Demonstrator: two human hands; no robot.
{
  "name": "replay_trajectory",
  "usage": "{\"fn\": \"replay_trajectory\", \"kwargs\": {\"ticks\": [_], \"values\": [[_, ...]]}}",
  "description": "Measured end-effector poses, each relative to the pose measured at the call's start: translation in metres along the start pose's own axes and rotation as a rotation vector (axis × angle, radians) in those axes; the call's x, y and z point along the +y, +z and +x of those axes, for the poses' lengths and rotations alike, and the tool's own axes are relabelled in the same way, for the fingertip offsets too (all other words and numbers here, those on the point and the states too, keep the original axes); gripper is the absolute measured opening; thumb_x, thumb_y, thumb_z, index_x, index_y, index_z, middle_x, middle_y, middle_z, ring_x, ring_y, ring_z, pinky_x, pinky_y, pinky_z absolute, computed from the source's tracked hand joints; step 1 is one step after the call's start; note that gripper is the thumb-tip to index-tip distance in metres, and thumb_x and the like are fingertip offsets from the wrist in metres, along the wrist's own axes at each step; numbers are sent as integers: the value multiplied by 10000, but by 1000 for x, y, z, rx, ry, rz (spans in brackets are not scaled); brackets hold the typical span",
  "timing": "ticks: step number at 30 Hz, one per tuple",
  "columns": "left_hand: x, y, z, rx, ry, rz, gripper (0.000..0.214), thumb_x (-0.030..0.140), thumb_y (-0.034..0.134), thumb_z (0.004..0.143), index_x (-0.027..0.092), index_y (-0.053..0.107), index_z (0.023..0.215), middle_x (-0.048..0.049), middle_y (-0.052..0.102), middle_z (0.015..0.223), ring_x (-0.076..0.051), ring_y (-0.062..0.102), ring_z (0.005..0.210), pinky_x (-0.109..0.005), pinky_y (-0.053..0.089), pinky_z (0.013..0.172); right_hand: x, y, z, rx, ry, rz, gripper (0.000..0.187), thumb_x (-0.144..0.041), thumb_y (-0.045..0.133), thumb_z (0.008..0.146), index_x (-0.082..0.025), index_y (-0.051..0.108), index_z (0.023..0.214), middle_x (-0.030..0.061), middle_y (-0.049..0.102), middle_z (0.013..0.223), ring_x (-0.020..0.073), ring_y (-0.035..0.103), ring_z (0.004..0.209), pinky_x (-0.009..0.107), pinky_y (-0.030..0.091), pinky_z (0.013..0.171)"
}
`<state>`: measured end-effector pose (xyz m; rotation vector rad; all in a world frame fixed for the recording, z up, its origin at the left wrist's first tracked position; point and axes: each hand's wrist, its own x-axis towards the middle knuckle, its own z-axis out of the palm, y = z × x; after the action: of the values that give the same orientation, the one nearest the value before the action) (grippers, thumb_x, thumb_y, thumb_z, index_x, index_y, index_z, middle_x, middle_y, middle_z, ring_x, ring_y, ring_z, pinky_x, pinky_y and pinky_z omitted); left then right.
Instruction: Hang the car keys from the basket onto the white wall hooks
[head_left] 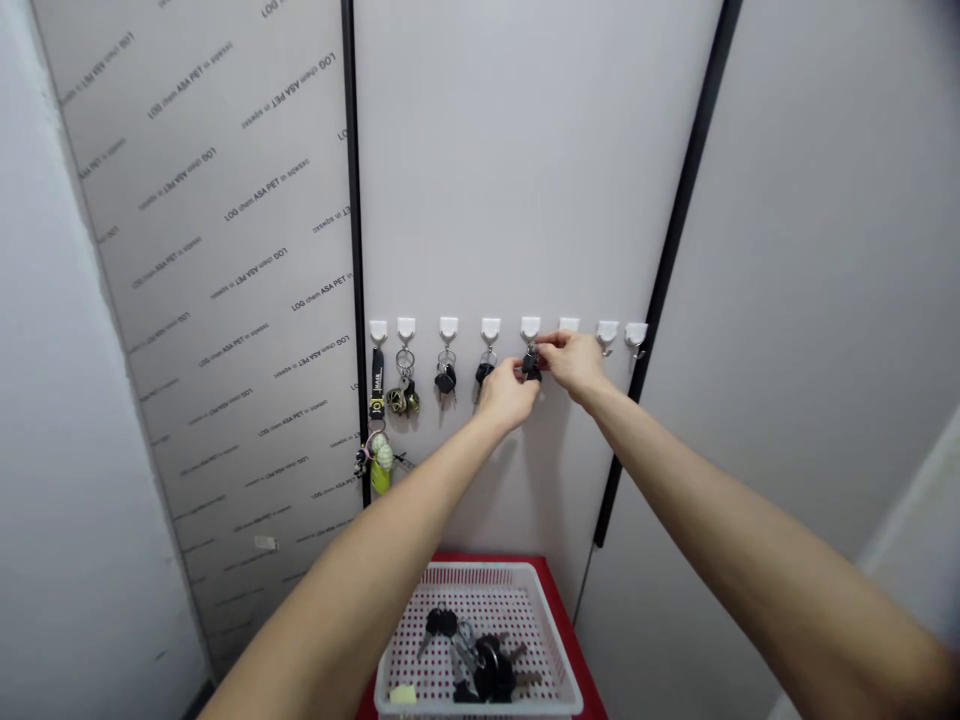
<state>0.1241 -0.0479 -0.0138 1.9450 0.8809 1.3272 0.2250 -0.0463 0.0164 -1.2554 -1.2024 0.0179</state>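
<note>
Both hands meet at a bunch of black-headed keys just under a white hook on the wall panel. My left hand has its fingers closed on the lower part of the bunch. My right hand pinches its upper part near the ring, close below the hook. Whether the ring is over the hook, I cannot tell. To the left, other key bunches hang from hooks: one black-headed partly behind my left hand, another black-headed, brass-coloured keys, and a black strap with charms.
Below my arms, a white perforated basket holds several loose keys and stands on a red surface. White hooks without keys are at the right. Black vertical strips edge the white panel; printed film covers the left panel.
</note>
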Motion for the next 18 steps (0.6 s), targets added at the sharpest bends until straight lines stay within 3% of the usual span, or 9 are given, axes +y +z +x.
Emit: {"fn": "replay_trajectory", "kwargs": {"ticks": [6, 9, 11, 13, 16, 18], "values": [[-13, -6, -24, -55, 7, 0, 346, 139, 478, 618, 115, 440, 961, -76, 528, 930, -128, 499, 774, -273, 381, 723, 13, -1, -10, -15, -3, -83, 206, -112, 421, 573, -102, 561, 723, 22, 554, 572, 94, 499, 497, 278, 422, 545], [-43, -13, -50, -111, -21, -60, 332, 118, 470, 621, 111, 447, 951, -79, 527, 924, -107, 502, 739, -252, 396, 697, 21, -9, -36, 86, -91, -200, 234, -169, 423, 597, -118, 555, 783, 41, 566, 684, 114, 506, 603, 285, 402, 621], [-74, -17, -72, -147, -89, -93, 317, 101, 473, 613, 102, 459, 930, -81, 534, 906, -101, 500, 742, -243, 394, 707, 33, -11, -67, 65, -113, -274, 244, -188, 408, 615, -126, 548, 804, 46, 559, 734, 117, 499, 633, 275, 392, 633], [-111, -19, -98, -171, -212, -88, 295, 83, 469, 608, 91, 471, 903, -86, 541, 883, -102, 500, 755, -239, 390, 719, 50, -9, -108, -132, -88, -309, 240, -192, 393, 627, -129, 547, 800, 48, 560, 742, 113, 497, 633, 255, 390, 625], [-159, -19, -143, -234, -373, -14, 278, 84, 461, 605, 84, 478, 883, -85, 547, 853, -105, 501, 747, -236, 394, 707, 83, 2, -177, -618, -20, -309, 214, -179, 383, 633, -137, 562, 743, 42, 577, 714, 111, 503, 644, 228, 382, 626], [-180, -17, -170, -324, -399, 71, 284, 92, 465, 593, 91, 488, 876, -71, 551, 836, -107, 499, 736, -234, 392, 700, 103, 10, -215, -861, 6, -337, 205, -178, 402, 621, -146, 566, 740, 40, 583, 720, 118, 503, 659, 222, 373, 625]]}}
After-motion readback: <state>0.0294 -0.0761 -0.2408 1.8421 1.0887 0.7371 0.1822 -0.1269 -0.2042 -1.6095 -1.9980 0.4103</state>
